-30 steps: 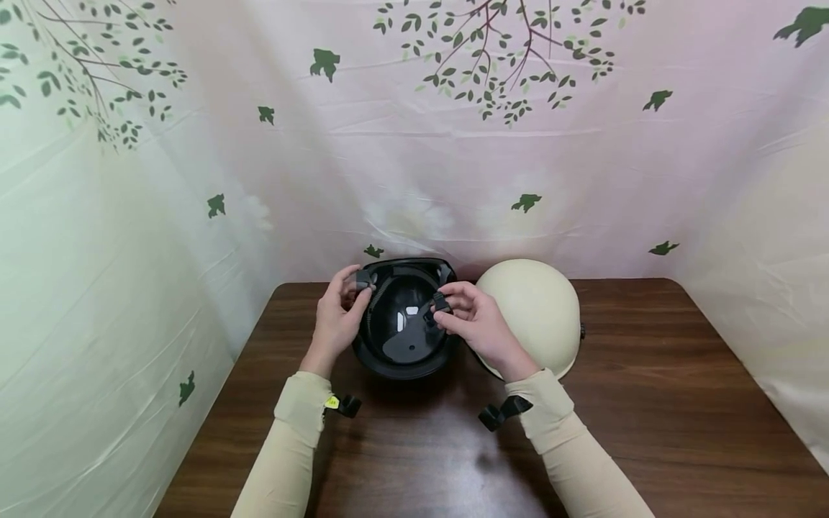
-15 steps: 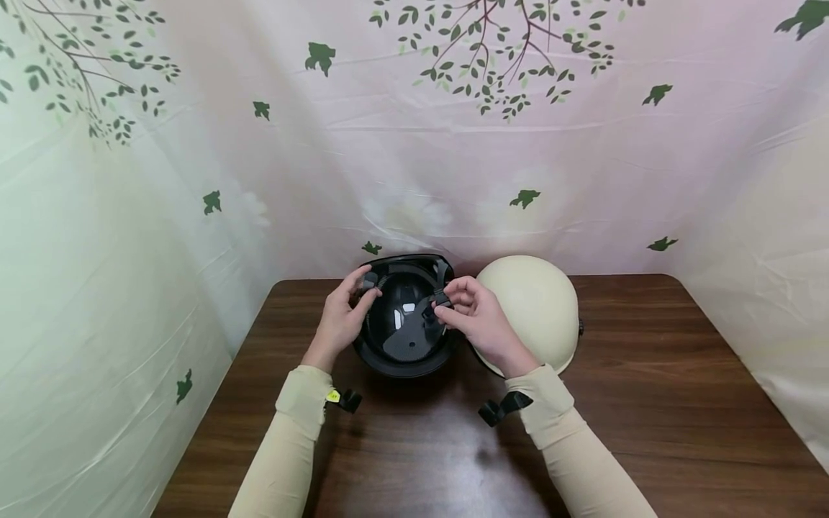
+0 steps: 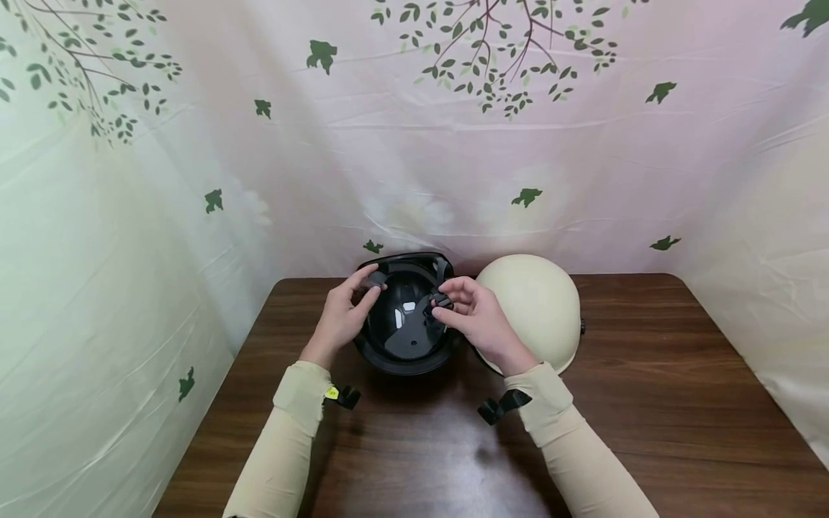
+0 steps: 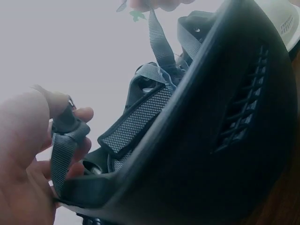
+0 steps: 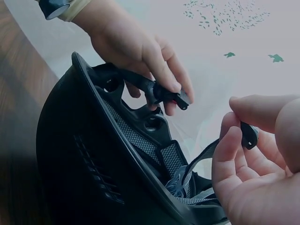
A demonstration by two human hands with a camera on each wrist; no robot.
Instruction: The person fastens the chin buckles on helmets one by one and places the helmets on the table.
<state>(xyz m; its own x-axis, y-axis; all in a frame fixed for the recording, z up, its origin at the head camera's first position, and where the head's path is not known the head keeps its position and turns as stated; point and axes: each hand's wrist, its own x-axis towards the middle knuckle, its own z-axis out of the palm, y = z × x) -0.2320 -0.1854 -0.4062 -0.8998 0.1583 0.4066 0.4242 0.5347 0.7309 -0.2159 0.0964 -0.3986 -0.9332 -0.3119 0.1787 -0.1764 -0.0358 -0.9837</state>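
A black helmet (image 3: 406,365) lies upside down on the table, its padded inside facing up. My left hand (image 3: 338,316) pinches one black buckle half (image 5: 172,97) of the chin strap between thumb and fingers, above the helmet's left rim. At the other side, my right hand (image 3: 476,316) holds the second buckle half (image 5: 249,136) between thumb and fingertips. Both grey straps (image 4: 64,154) run from the buckle pieces down into the helmet. The two buckle halves are apart. Mesh padding (image 4: 138,119) shows inside the shell.
A cream helmet (image 3: 534,309) sits dome up on the brown table (image 3: 654,374), close to the right of the black one and partly behind my right hand. A printed curtain (image 3: 447,165) hangs behind the table's back edge.
My left hand has shifted a little to the right with its buckle half, closer to my right hand. The right hand stays nearly in place, its buckle piece turned slightly.
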